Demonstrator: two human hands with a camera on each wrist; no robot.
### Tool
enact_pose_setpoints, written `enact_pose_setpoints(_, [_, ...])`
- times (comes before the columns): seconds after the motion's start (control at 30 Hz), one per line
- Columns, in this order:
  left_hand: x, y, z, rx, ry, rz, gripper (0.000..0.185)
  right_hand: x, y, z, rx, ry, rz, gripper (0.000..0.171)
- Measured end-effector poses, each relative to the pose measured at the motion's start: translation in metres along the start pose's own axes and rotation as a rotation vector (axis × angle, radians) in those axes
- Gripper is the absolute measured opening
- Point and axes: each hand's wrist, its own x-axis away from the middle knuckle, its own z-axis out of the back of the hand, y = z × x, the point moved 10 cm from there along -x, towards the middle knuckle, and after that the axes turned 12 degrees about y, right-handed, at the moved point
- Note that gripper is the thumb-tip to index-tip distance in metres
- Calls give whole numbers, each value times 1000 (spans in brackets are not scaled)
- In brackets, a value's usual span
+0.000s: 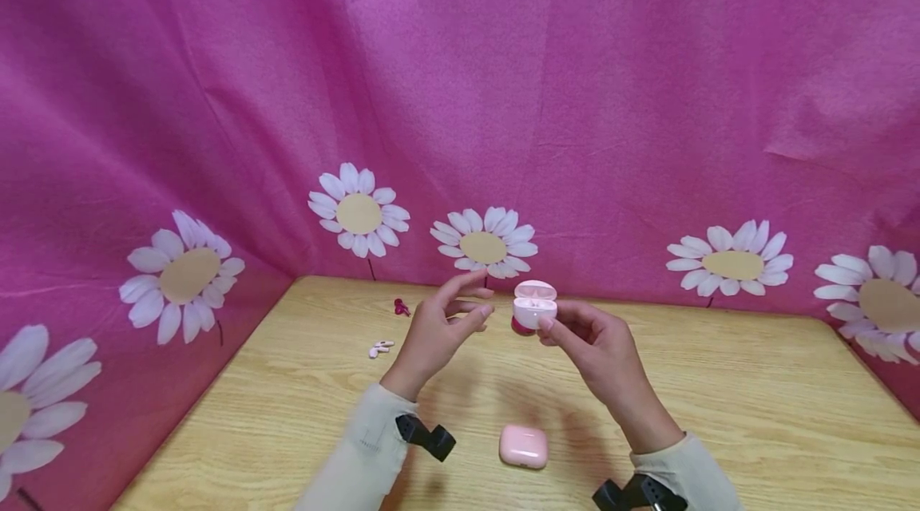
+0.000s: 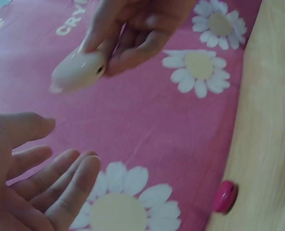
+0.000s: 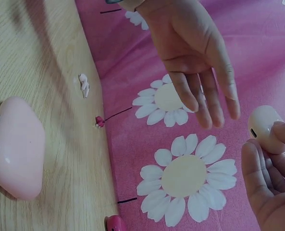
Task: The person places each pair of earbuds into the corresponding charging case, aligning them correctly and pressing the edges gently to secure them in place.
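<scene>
Between thumb and fingers, my right hand (image 1: 604,347) pinches a pale pink-white earbud case (image 1: 535,312) and holds it up over the table. Its lid is flipped up in the head view. In the right wrist view the case (image 3: 265,127) shows a small dark port on its underside. My left hand (image 1: 444,327) hovers to the left of the case with fingers loosely extended and holds nothing. In the left wrist view a gap separates that hand (image 2: 46,178) from the case (image 2: 77,72).
A shut pink earbud case (image 1: 523,447) lies on the wooden table (image 1: 719,383) nearer me. White earbuds (image 1: 381,348) and dark-pink earbuds (image 1: 401,307) lie at the left. A dark-pink case (image 2: 225,196) stands behind the held one. A pink flowered cloth (image 1: 611,96) hangs behind.
</scene>
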Motion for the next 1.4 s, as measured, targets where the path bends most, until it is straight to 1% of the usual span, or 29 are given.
enact_pose_setpoints(0.13, [-6,-10,16,-72,34,22,43,0,1,0,8,4,-11,26])
enact_pose_setpoints(0.23, [-11,-15,29,-169,64,22,36,-1,1,0,11,7,-15,26])
enact_pose_setpoints(0.3, [-12,-18,37,-253,77,21,30,0,1,0,12,7,-15,26])
enact_pose_setpoints(0.5, [-14,-34,57,-453,57,46,20,0,0,1,17,9,-14,26])
enact_pose_setpoints(0.7, [-17,-56,77,-582,45,92,16,0,0,1,18,10,-8,25])
enact_pose_setpoints(0.83, [-16,-64,87,-652,35,118,11,0,0,0,11,5,-6,25])
enact_pose_setpoints(0.97, [-15,-67,94,-724,15,108,6,0,0,0,16,2,-8,26])
enact_pose_setpoints(1.0, [-15,-68,96,-744,15,101,5,0,0,0,17,2,-8,26])
enact_pose_setpoints(1.07, [-15,-72,101,-776,23,107,5,0,0,0,16,1,-7,26])
enact_pose_setpoints(1.13, [-14,-79,107,-785,35,147,5,0,-1,0,14,0,-4,26])
enact_pose_setpoints(1.3, [-8,-95,122,-749,69,269,5,1,0,-1,6,-4,-7,26])
enact_pose_setpoints(1.4, [-6,-102,130,-763,90,302,4,1,0,-1,8,-3,-10,26])
